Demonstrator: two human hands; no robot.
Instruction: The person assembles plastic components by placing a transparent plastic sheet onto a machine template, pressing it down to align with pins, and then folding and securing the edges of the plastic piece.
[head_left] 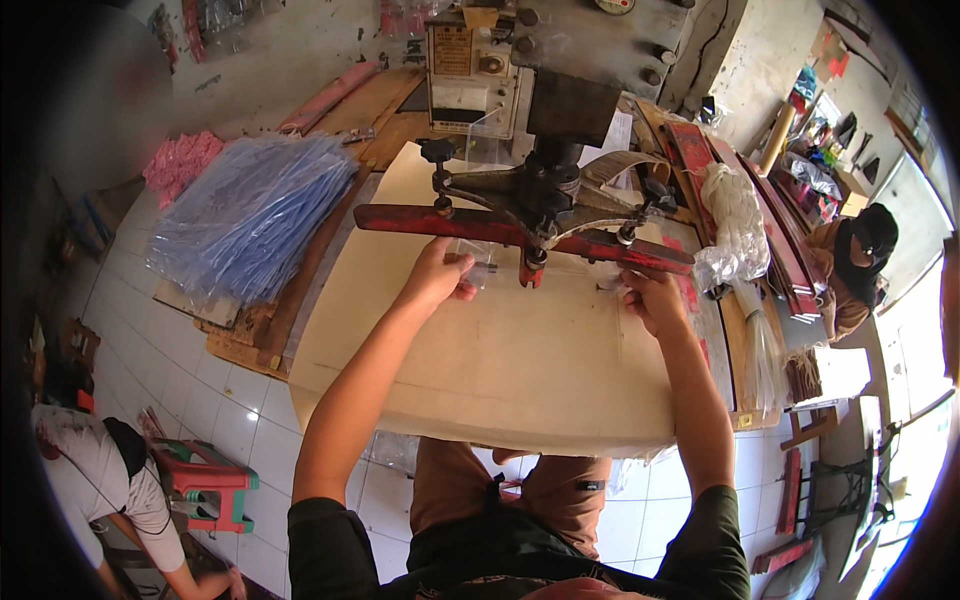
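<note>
My left hand (438,275) pinches the left edge of a clear plastic sheet (488,262), just below a long red bar (455,225). At the sheet's other side, my right hand (655,300) has its fingers closed on the edge, close under the bar's right end. The see-through sheet is hard to make out between the hands and passes partly behind the bar. A dark metal press head (545,195) with knobs carries this bar. Beneath both hands lies a cream-coloured board (480,370), covering the work surface.
On the left lies a heap of bluish clear plastic sleeves (255,215) beside a pink bundle (183,160). A control box (470,80) stands behind the press. White cord (735,215) and red strips (765,220) lie right. Other people sit lower left and far right, near a red stool (208,485).
</note>
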